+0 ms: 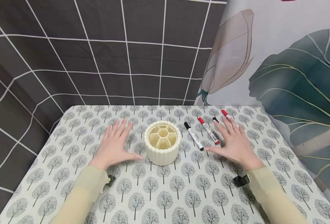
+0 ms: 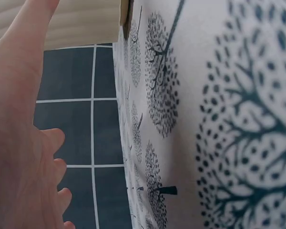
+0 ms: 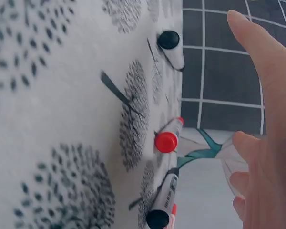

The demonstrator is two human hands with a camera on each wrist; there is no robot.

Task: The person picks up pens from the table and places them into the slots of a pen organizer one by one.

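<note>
A round cream pen holder [image 1: 162,157] with ribbed sides and several compartments stands upright in the middle of the table. To its left is my left hand [image 1: 112,149], fingers spread and thumb pointing toward the holder, holding nothing. My right hand [image 1: 235,146] is spread over the right side, also holding nothing. Near its thumb lies a black-capped marker [image 1: 194,136], with a red-capped marker [image 1: 208,130] beside it. A second black marker [image 3: 163,200] and a second red marker [image 1: 225,114] lie farther right, partly hidden by the right hand in the head view.
A white tablecloth [image 1: 165,199] printed with grey trees covers the table. Behind it hangs a dark cloth [image 1: 142,59] with a white grid. At the right is a curtain [image 1: 299,93] with large leaf and flower prints.
</note>
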